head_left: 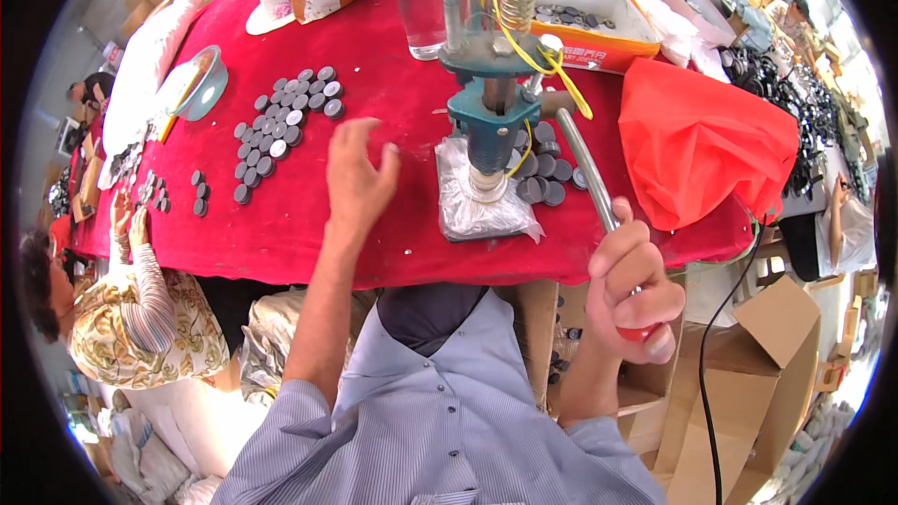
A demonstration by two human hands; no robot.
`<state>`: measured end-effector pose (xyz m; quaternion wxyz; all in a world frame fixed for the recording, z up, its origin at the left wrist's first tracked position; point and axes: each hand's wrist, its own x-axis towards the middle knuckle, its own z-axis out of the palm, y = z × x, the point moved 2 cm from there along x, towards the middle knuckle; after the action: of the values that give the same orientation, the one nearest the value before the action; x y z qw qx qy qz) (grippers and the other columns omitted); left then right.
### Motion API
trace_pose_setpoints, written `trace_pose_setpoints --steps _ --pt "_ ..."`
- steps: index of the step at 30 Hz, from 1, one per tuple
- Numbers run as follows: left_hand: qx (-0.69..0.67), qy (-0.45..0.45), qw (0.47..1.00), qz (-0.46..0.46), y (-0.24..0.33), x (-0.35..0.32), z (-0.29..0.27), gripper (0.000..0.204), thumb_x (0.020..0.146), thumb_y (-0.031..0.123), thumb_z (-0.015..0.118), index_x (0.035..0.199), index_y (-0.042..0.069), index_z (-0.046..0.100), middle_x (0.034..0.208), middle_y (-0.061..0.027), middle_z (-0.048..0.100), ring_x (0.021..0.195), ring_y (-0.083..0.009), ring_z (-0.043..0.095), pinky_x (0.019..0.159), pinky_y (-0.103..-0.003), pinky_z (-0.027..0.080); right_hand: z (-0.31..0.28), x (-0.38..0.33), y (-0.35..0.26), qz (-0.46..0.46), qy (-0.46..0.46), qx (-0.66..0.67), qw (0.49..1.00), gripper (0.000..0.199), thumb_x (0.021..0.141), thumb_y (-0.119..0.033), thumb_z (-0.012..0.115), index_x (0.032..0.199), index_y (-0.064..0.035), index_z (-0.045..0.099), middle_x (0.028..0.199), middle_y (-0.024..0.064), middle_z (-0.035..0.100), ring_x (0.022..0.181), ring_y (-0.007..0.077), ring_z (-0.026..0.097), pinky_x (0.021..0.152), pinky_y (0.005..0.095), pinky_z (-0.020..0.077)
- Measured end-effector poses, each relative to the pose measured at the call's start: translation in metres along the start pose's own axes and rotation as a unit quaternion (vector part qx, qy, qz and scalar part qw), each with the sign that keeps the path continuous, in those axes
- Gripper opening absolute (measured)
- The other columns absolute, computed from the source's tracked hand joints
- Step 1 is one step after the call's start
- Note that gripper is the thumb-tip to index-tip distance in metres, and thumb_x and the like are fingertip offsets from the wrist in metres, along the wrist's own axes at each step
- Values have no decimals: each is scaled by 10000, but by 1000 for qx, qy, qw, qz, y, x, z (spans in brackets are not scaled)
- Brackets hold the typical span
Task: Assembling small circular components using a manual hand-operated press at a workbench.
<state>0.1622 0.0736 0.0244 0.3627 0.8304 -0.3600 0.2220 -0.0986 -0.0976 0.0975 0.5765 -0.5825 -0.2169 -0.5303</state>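
Note:
A teal hand press (488,122) stands on the red tablecloth (281,224), its base wrapped in clear plastic. Its long metal lever (587,168) slopes down toward me. My right hand (632,290) grips the lever's red-tipped end below the table edge. My left hand (359,176) hovers over the cloth left of the press, fingers spread, holding nothing. A cluster of several dark round discs (281,126) lies to its left. More discs (544,178) sit just right of the press base.
A co-worker in a patterned top (140,318) sits at the left, hands by small discs. A clear jar (420,5), an orange box of discs (599,23), an orange-red bag (702,140), a tape roll (201,84) and cardboard boxes (748,383) surround the press.

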Motion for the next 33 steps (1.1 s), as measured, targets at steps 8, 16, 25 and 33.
trace_pose_setpoints --steps 8,16,25,33 --pt "184 -35 979 -79 -109 23 17 433 854 152 753 1257 48 632 1205 -198 645 1086 -401 588 960 -466 487 -3 13 -3 19 -42 -8 999 413 978 -483 466 815 -128 602 663 26 511 719 239 571 1053 561 314" --pt "63 -1 988 -142 -112 41 22 269 801 183 820 1018 70 708 898 -110 716 844 -317 666 762 -431 525 13 86 6 27 -46 92 994 387 996 -444 445 865 -88 527 683 34 458 601 168 381 731 408 352" --pt "-195 -102 971 -89 13 4 1 402 756 80 864 1078 14 632 950 -86 744 891 -163 714 777 -319 559 24 208 74 249 100 79 960 394 1026 -429 467 878 -72 543 592 -44 377 485 68 316 510 233 345" --pt "-224 -163 961 -2 76 -7 20 568 711 161 914 1167 31 603 976 -115 726 869 -233 712 759 -350 560 30 206 72 263 89 99 956 406 1023 -434 461 867 -67 541 586 -39 381 482 68 314 510 221 335"
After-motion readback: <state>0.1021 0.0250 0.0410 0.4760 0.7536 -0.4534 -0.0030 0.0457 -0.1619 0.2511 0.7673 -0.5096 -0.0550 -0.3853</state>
